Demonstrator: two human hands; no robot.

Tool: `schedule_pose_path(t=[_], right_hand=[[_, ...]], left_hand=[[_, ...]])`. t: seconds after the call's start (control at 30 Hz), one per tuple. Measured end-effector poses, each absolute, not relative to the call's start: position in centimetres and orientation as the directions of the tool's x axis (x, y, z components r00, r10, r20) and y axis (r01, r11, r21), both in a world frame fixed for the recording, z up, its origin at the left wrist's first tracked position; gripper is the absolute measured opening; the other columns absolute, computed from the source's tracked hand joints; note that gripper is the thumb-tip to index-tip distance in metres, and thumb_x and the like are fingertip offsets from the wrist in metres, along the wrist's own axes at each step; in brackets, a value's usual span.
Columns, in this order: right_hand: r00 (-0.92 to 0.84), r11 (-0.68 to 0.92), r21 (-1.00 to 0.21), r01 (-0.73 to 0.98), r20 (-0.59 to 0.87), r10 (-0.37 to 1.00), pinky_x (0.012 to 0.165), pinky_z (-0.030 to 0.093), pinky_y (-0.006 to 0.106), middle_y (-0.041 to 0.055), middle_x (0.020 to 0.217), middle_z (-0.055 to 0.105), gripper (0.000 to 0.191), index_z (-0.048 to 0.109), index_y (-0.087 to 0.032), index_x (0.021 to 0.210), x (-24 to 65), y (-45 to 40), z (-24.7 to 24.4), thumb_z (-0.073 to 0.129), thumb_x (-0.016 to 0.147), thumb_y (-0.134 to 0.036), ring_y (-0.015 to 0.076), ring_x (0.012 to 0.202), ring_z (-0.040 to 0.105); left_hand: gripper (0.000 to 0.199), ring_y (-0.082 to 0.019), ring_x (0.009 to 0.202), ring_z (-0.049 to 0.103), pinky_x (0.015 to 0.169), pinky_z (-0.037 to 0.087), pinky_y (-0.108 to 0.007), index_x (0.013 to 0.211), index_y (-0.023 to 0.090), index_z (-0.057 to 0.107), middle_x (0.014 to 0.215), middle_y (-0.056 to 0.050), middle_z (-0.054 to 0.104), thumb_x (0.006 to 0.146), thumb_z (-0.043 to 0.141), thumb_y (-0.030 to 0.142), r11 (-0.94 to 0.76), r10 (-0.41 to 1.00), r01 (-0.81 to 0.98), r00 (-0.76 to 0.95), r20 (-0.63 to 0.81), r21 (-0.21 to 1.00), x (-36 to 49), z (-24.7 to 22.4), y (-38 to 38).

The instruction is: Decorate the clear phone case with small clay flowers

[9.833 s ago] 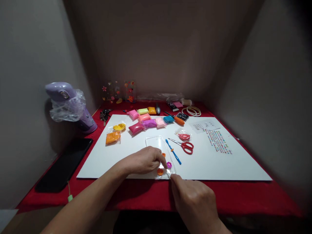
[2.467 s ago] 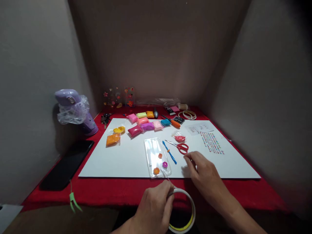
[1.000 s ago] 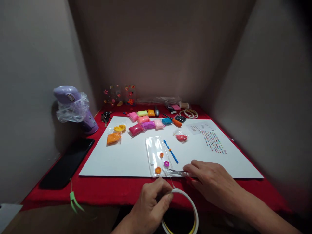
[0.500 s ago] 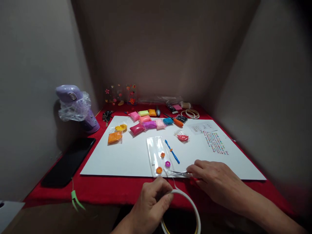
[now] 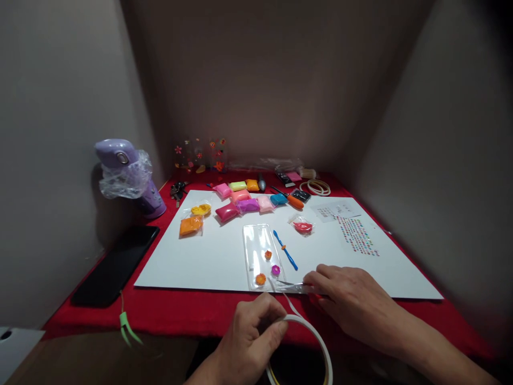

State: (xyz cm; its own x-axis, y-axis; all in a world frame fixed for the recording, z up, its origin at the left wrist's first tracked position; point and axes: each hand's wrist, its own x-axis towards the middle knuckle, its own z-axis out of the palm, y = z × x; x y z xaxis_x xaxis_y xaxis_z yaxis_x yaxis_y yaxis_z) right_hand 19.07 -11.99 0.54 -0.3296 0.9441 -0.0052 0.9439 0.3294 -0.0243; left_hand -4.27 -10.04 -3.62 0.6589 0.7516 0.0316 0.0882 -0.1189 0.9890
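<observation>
My left hand point(image 5: 254, 337) is closed on the rim of a roll of white tape point(image 5: 320, 342) at the table's near edge. A loose strip of tape point(image 5: 293, 306) runs up from the roll to the clear phone case point(image 5: 256, 243). In my right hand point(image 5: 348, 294) is a pair of scissors point(image 5: 293, 287), their blades pointing left at the strip beside the case's lower corner. Whether the blades touch the strip, I cannot tell. Two orange flowers point(image 5: 260, 279) and a purple flower point(image 5: 276, 270) sit on the case.
Right of the case lies a blue modelling tool point(image 5: 285, 250). Several coloured clay packets point(image 5: 248, 205) line the back of the white board point(image 5: 168, 267). Small gems point(image 5: 358, 235) lie at right. A black phone point(image 5: 114, 267) and a purple device point(image 5: 150, 198) stand on the red cloth's left side.
The scissors in my right hand have shifted slightly left, nearer the tape strip. My left hand keeps its hold on the roll. The camera view has moved a little.
</observation>
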Motion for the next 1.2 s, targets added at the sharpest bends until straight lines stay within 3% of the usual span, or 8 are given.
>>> schedule_pose_path(t=[0.97,1.2], right_hand=[[-0.361,0.361,-0.023,0.932,0.026,0.932,0.055,0.023,0.027,0.0018,0.076,0.060,0.017,0.056,-0.022,0.089,18.0,-11.4,0.2,0.044,0.089,-0.011,0.0146,0.064,0.055],[-0.361,0.361,-0.002,0.933,0.013,0.933,0.054,0.021,0.028,0.0011,0.075,0.059,0.020,0.057,-0.022,0.087,18.1,-11.4,-0.1,0.044,0.087,-0.006,0.0140,0.062,0.054]], left_hand=[[0.012,-0.009,0.060,0.039,0.055,0.030,-0.023,0.080,0.016,0.053,0.066,0.002,0.046,0.088,0.051,0.025,-0.117,0.747,0.100,0.665,0.021,0.988,-4.3,-3.4,-9.9],[0.014,-0.009,0.059,0.038,0.054,0.030,-0.023,0.080,0.016,0.054,0.064,0.003,0.046,0.089,0.051,0.026,-0.114,0.748,0.100,0.664,0.018,0.988,-4.2,-3.4,-9.9]])
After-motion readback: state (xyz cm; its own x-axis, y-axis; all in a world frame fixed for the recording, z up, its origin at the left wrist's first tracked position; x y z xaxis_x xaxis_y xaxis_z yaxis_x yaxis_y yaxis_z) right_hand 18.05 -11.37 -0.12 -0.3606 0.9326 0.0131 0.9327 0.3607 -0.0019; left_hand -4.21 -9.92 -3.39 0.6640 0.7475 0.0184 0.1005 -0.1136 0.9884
